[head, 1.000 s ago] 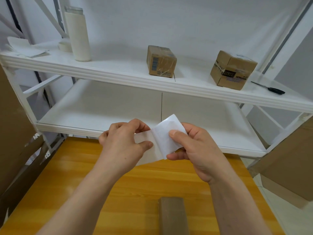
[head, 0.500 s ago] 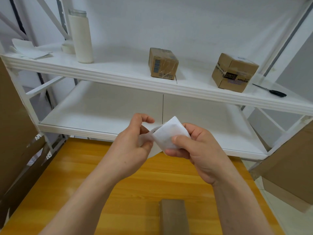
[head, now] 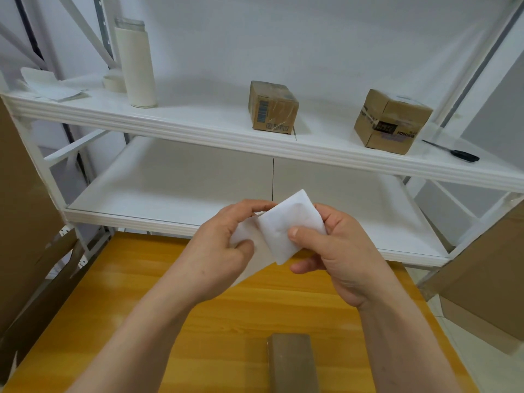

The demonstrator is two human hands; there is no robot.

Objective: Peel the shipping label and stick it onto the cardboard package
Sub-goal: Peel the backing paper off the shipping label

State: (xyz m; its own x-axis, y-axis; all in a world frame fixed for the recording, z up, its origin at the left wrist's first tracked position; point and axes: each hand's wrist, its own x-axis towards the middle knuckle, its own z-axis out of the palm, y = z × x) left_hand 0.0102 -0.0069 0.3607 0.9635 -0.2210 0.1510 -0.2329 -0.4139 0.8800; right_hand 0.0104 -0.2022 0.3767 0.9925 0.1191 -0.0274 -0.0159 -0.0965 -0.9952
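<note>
Midway through the peel: right hand [head: 340, 251] pinching the white shipping label [head: 289, 225], left hand [head: 224, 251] gripping the backing sheet [head: 242, 236], both raised above the wooden table [head: 141, 321]. Waiting below near the frame's bottom edge, the cardboard package [head: 292, 361]. Next, likely: finishing the separation, then lowering the label flat onto it.

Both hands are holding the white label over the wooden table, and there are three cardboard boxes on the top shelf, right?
Not quite. The head view shows two cardboard boxes on the top shelf, one near the middle and one to the right. Both the left hand and right hand do hold the white label over the wooden table.
</note>
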